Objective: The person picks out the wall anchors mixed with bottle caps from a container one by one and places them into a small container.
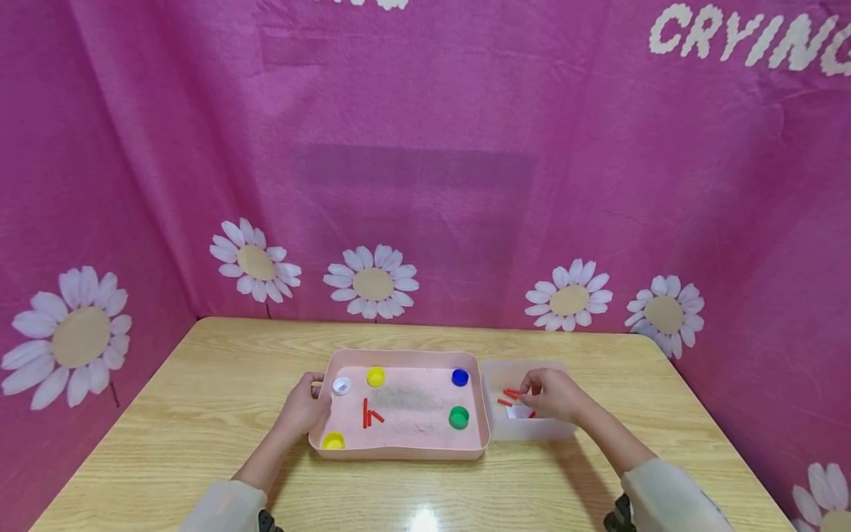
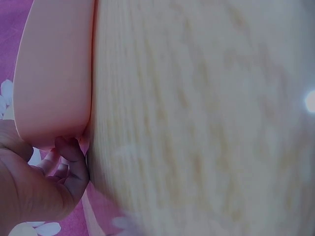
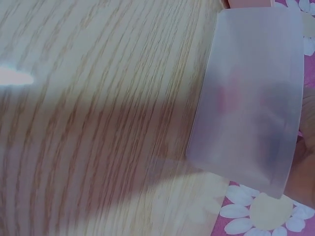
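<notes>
A shallow pink tray point(image 1: 399, 453) sits on the table, and my left hand point(image 1: 307, 405) grips its left end. In the left wrist view, the curled fingers of that hand point(image 2: 44, 182) meet the tray's outer wall point(image 2: 56, 73). Inside the tray lie several red sticks point(image 1: 366, 414) near the left. My right hand point(image 1: 555, 395) reaches into a translucent bin point(image 1: 532, 430) against the tray's right side. Its thumb and fingertips pinch a red stick point(image 1: 512, 393) there. The bin's wall point(image 3: 246, 98) hides most of this in the right wrist view.
Round caps stand in the tray: white point(image 1: 341, 386), yellow point(image 1: 375, 376), another yellow point(image 1: 334, 441), blue point(image 1: 460, 377) and green point(image 1: 459, 417). The bin also holds a loose red stick point(image 1: 504, 403) and a white paper piece point(image 1: 518, 412). A pink flowered curtain point(image 1: 425, 222) borders the wooden table point(image 1: 372, 495).
</notes>
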The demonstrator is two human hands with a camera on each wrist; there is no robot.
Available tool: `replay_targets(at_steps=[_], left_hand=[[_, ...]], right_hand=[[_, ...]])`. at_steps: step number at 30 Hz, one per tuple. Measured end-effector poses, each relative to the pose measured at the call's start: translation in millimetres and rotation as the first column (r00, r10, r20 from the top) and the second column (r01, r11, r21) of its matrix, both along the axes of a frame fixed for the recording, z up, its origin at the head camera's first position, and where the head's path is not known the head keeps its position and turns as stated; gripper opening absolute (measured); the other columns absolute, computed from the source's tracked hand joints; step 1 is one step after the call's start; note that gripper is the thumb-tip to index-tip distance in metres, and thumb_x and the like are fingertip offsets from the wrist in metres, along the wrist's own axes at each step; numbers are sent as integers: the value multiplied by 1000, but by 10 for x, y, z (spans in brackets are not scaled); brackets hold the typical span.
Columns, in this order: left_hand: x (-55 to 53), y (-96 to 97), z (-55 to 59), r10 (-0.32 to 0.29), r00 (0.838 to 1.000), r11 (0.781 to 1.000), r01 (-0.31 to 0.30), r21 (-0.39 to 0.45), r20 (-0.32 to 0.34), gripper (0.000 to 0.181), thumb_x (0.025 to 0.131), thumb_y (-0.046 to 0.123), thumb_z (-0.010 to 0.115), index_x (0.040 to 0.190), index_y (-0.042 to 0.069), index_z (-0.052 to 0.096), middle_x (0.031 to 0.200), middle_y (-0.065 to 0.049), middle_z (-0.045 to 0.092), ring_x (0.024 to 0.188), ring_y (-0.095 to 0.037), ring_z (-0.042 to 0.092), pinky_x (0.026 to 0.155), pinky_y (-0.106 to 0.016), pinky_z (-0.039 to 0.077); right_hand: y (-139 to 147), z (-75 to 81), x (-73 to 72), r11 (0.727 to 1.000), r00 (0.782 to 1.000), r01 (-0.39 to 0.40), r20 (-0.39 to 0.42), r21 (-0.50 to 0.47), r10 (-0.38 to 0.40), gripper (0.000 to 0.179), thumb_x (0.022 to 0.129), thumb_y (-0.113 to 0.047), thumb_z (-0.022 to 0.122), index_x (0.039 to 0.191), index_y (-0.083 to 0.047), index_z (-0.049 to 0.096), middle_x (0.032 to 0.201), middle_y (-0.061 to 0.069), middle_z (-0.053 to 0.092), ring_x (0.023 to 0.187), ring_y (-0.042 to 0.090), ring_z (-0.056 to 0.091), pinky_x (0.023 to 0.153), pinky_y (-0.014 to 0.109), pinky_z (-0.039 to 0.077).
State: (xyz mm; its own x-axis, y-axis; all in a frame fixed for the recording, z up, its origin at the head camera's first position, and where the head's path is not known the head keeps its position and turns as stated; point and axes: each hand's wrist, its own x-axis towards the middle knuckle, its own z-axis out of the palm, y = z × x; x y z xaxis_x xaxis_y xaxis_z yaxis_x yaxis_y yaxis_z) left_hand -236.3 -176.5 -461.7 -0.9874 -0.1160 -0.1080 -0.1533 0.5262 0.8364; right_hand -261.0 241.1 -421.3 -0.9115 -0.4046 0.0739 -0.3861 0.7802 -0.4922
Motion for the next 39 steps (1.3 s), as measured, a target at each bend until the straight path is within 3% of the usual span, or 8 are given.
replay_targets(at_steps=[12,30,34,39], left_hand=[[-28,-12,-27,7,1000,1000,-7,-13,9,42,86,4,48,126,-5,41,95,-19,57,79,-23,57,63,-28,50],[-25,-5,0,0,1000,999,0,-32,15,42,86,4,49,127,-5,41,99,-22,58,82,-25,58,66,-29,51],[-25,-6,-15,4,1000,1000,-3,-26,22,41,87,5,49,127,-4,41,98,-20,57,81,-23,57,65,-28,50],[-23,-7,-23,4,1000,1000,-4,-20,9,41,86,5,49,126,-5,42,94,-19,57,78,-23,56,63,-27,49]], right_hand=[[-22,41,-36,999,1000,25,-15,35,-24,5,80,-9,66,76,-8,64,65,-2,53,63,10,43,56,22,36],[-184,207,-14,996,997,82,16,-33,-82,6,83,-16,66,83,-9,65,73,0,57,68,12,48,61,26,40],[-248,225,-11,993,993,109,53,-36,-107,7,84,-18,65,86,-10,65,76,1,57,67,13,48,59,26,41],[-341,248,-13,994,996,86,33,-61,-84,9,85,-17,65,87,-9,65,77,2,58,64,13,48,54,25,41]])
